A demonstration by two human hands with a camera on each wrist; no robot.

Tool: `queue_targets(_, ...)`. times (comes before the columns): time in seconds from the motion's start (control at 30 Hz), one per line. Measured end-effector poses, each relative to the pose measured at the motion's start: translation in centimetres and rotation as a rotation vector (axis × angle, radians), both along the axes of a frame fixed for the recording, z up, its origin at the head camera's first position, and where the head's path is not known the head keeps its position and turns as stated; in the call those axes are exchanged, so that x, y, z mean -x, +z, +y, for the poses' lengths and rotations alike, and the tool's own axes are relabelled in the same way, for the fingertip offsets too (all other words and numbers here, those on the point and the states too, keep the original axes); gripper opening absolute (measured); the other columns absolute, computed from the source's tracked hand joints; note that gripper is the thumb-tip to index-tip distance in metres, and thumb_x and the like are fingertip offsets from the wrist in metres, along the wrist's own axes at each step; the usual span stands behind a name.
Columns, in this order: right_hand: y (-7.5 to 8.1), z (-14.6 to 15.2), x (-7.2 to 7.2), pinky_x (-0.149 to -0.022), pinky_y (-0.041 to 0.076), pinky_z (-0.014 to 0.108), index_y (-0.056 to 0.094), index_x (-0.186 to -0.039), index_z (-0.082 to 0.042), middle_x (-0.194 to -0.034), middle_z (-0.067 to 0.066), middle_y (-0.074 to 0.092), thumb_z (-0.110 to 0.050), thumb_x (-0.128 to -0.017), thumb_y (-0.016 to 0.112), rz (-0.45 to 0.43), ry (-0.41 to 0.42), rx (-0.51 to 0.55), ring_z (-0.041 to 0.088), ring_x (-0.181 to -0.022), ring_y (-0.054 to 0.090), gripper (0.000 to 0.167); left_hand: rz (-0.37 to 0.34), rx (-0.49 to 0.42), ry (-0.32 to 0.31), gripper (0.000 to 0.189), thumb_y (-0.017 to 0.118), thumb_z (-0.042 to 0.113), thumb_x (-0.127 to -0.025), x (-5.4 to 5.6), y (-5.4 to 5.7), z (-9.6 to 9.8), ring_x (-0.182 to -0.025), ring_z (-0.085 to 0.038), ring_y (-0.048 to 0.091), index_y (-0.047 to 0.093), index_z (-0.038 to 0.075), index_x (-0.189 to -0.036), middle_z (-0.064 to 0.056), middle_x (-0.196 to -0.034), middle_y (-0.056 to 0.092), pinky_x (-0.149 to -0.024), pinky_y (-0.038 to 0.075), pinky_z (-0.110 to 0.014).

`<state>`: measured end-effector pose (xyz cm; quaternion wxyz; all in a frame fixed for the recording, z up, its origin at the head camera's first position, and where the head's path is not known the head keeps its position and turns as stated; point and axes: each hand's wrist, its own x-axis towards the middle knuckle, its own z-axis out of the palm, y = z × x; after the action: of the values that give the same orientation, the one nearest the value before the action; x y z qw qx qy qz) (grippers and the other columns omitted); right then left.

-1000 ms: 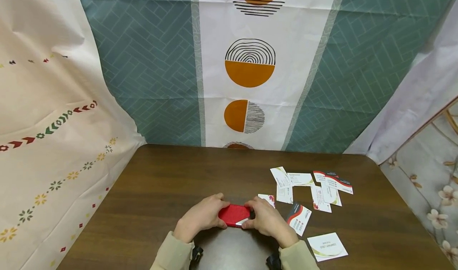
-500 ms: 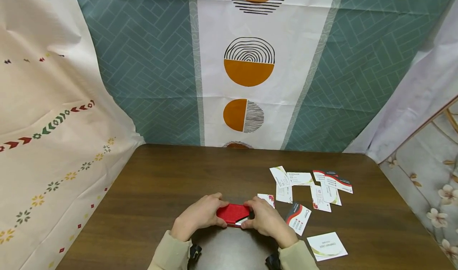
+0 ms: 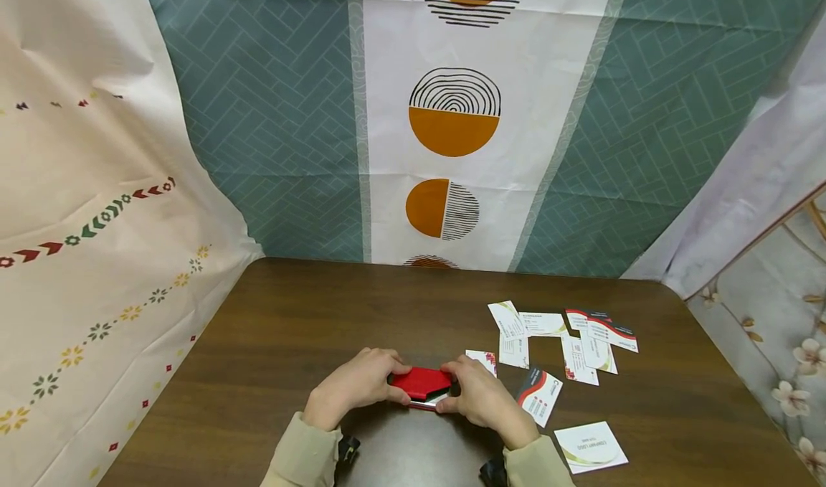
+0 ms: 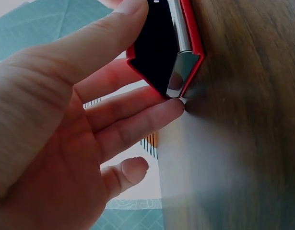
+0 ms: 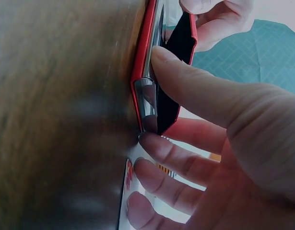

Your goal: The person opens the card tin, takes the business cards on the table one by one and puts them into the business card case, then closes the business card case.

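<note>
A red card case [image 3: 421, 382] with a metal frame and black lining is on the table between both hands. Its lid stands partly raised, the hinge along the far side. My left hand [image 3: 363, 386] grips the lid [image 4: 154, 52], thumb at its near edge and fingers behind. On the other side, my right hand [image 3: 480, 395] holds the case's base [image 5: 146, 91], its thumb pressing on the metal frame [image 5: 148, 98]. White shows at the case's near opening in the head view. Just behind the right hand lies a floral-cornered business card [image 3: 482, 360].
Several business cards [image 3: 545, 323] lie loosely overlapped at the right on the brown wooden table [image 3: 310, 308]. A red-and-black card [image 3: 539, 397] and a white logo card [image 3: 590, 446] lie nearer. Patterned cloths [image 3: 445, 207] hang behind and beside the table.
The lid of the red card case has lifted at the near side, with my left hand shifting slightly left. My right hand stays in place on the base.
</note>
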<state>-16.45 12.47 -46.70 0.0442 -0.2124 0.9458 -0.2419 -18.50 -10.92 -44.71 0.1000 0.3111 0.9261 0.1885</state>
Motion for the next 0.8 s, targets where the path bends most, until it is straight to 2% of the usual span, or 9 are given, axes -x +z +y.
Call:
queue_targets(0.13, -0.01, 0.07, 0.01, -0.082, 0.05, 0.039, 0.067, -0.117, -0.004, -0.1, 0.0, 0.06, -0.03, -0.072, 0.087, -0.006, 0.002, 0.004, 0.022, -0.096, 0.056, 0.055, 0.002, 0.02, 0.011, 0.049, 0.078, 0.041, -0.081, 0.1, -0.01, 0.05, -0.106, -0.018, 0.06, 0.072, 0.015, -0.122, 0.001, -0.117, 0.067, -0.095, 0.045, -0.04)
queue_targets(0.43, -0.01, 0.18, -0.05, -0.083, 0.05, 0.04, 0.066, -0.12, -0.004, -0.102, 0.001, 0.06, -0.029, -0.073, 0.086, -0.021, 0.004, -0.003, 0.023, -0.097, 0.056, 0.057, 0.003, -0.006, -0.003, 0.045, 0.077, 0.04, -0.083, 0.27, 0.09, 0.09, -0.106, -0.016, 0.064, 0.073, 0.014, -0.12, 0.003, -0.116, 0.069, -0.092, 0.051, -0.034)
queue_targets(0.8, 0.05, 0.06, -0.07, -0.082, 0.05, 0.041, 0.066, -0.122, -0.005, -0.099, 0.0, 0.058, -0.03, -0.073, 0.086, -0.007, 0.016, -0.012, 0.023, -0.096, 0.056, 0.058, -0.016, -0.032, 0.002, 0.04, 0.075, 0.039, -0.085, 0.4, 0.12, 0.01, -0.103, -0.013, 0.064, 0.074, 0.016, -0.117, 0.004, -0.114, 0.069, -0.089, 0.052, -0.033)
